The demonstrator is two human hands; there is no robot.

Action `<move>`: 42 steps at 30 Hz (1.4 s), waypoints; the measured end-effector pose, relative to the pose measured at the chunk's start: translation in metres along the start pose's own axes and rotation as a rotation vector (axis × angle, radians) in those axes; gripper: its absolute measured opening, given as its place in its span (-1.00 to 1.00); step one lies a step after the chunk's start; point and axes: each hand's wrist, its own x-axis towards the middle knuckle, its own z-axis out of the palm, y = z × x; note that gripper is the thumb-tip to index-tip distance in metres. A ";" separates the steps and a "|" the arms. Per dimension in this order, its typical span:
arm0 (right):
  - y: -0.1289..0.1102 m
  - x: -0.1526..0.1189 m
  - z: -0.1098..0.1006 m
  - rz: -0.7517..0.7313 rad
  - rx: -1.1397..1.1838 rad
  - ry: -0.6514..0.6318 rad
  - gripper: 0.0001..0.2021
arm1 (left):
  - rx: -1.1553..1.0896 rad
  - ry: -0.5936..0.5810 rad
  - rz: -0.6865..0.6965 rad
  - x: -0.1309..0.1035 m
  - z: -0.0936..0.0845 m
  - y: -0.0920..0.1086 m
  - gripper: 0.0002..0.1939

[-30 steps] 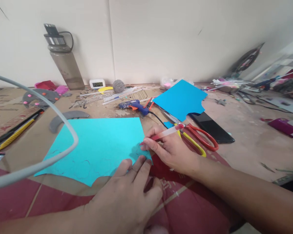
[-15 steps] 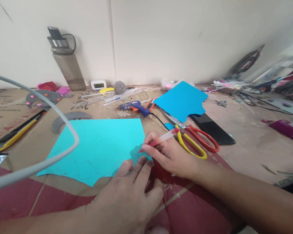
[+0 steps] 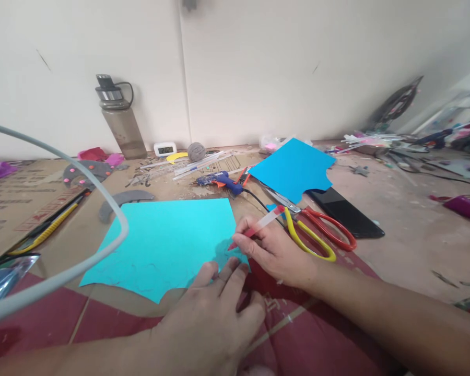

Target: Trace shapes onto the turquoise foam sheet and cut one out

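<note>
A turquoise sheet of paper lies on the table, its near edge cut in scallops, with faint curved lines drawn along that edge. My left hand rests on the sheet's near right part, fingers lowered onto it and holding nothing. Pinched in my right hand is a red pen with a clear barrel, its tip at the paper's right corner just beyond my left fingertips. Right of that hand are scissors with one yellow and one red handle.
A blue sheet partly covers the scissors' blades and a black phone. Behind lies a blue glue gun. A grey cable arcs across the left foreground. A bottle stands by the wall; a yellow cutter lies left.
The whole view has shifted, so the table's things appear slightly lower and farther right. The pen tip stays near the paper's right corner, and both hands keep their holds.
</note>
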 end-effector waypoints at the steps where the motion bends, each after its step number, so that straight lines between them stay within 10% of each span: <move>1: 0.000 0.000 0.000 -0.001 0.008 0.002 -0.80 | -0.006 -0.005 -0.008 0.000 -0.001 0.000 -0.39; 42: -0.006 0.000 0.001 -0.026 -0.101 -0.069 -0.82 | -0.100 -0.028 -0.037 0.000 -0.008 0.004 -0.37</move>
